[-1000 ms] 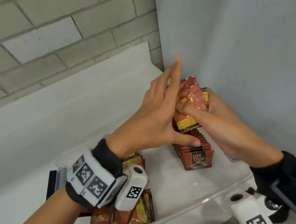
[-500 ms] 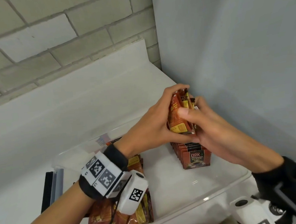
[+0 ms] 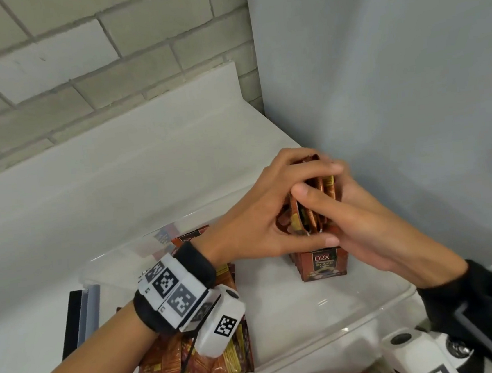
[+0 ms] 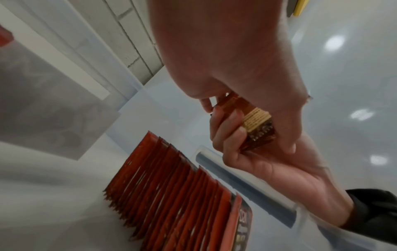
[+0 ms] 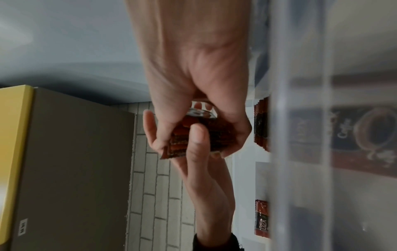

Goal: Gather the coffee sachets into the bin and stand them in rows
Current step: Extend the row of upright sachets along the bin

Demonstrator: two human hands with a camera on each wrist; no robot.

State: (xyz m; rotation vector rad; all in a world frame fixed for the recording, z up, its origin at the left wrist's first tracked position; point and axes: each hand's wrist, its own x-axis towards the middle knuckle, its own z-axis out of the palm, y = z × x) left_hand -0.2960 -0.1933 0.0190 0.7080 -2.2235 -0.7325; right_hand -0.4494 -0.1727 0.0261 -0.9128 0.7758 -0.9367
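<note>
At the far left, a dark flat slab [image 3: 71, 323] stood on edge against the outside of the clear plastic bin [image 3: 370, 314], which sat on a white counter [image 3: 112, 194] below a brick wall [image 3: 73, 61]. Inside the bin's left part lay a loose heap of coffee sachets [image 3: 196, 364], flat and overlapping, partly hidden under the left forearm and its wrist camera. One more sachet [image 3: 189, 237] stood or leaned near the back wall of the bin, just behind the left wrist.

The left hand [image 3: 260, 218] reached across over the bin with its fingers curled over the top of a small bundle of sachets [image 3: 316, 206], its thumb under the bundle's near side. The right hand [image 3: 364, 228] met it from the other side, thumb laid across the front and fingers wrapped behind, so both hands gripped the same bundle. The left wrist view showed the bundle [image 4: 255, 124] pinched between them, clear of the bin floor.

Directly below the bundle, in the right part of the bin, a row of sachets [image 3: 323, 264] stood upright on their edges, packed face to face and running toward the back wall; the front one read "D2X". A plain grey wall [image 3: 394, 79] closed the right side.
</note>
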